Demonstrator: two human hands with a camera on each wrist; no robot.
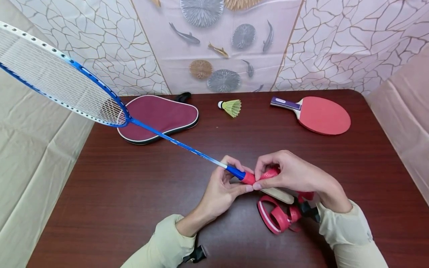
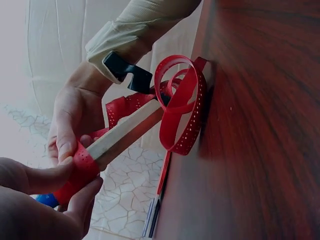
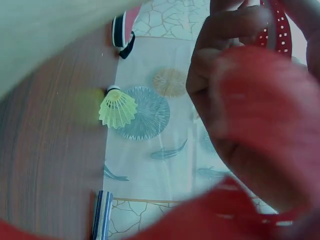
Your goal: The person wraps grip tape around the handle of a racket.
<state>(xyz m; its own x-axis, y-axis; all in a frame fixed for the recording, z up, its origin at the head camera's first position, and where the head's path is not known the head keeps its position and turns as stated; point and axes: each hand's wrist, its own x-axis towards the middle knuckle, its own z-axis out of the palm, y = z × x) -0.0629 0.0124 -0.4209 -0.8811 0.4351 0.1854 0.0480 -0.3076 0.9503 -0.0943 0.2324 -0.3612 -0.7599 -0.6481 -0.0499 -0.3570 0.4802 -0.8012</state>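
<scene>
A blue and white badminton racket (image 1: 175,142) slants across the head view, its strung head at the upper left. My left hand (image 1: 216,191) holds it between thumb and fingers where the blue cone meets the handle. Red perforated grip tape (image 2: 85,162) is wrapped around the top of the handle. My right hand (image 1: 299,175) pinches the tape there, its thumb close to my left thumb. Below the wrap the wooden handle (image 2: 125,130) is bare. Loose coils of the tape (image 1: 281,219) hang by the handle's butt end, above the dark tabletop.
Along the table's (image 1: 134,208) far side lie a maroon paddle case (image 1: 157,111), a yellow shuttlecock (image 1: 231,107) and a red table tennis paddle (image 1: 323,115). Patterned cloth (image 1: 224,44) hangs behind. The racket head overlaps the case in the head view.
</scene>
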